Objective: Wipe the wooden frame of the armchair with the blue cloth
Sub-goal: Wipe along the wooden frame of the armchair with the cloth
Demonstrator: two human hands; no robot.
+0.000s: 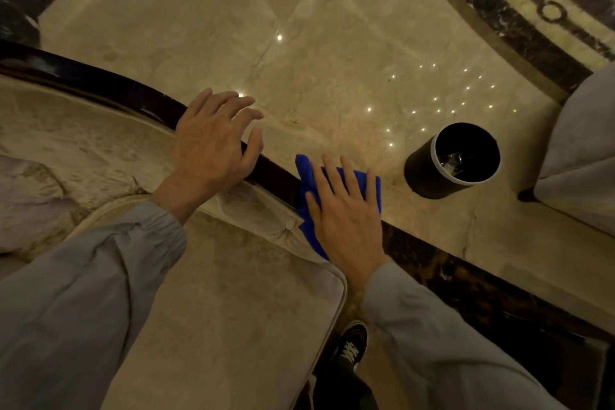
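The armchair's dark glossy wooden frame (pixel 109 90) curves from the upper left down to the middle of the view, bordering beige upholstery (pixel 233 293). My left hand (pixel 213 146) rests on the frame's top edge with its fingers spread and relaxed. Just to its right, my right hand (pixel 346 213) lies flat with straight fingers on the blue cloth (pixel 307 176), pressing it onto the frame. The cloth covers the part of the frame under my palm.
A black cylindrical bin (pixel 452 160) with a white rim stands on the polished marble floor (pixel 299 43) to the right. Another grey upholstered seat (pixel 582 156) fills the right edge. My shoe (pixel 351 343) shows below, beside a dark floor border (pixel 499 296).
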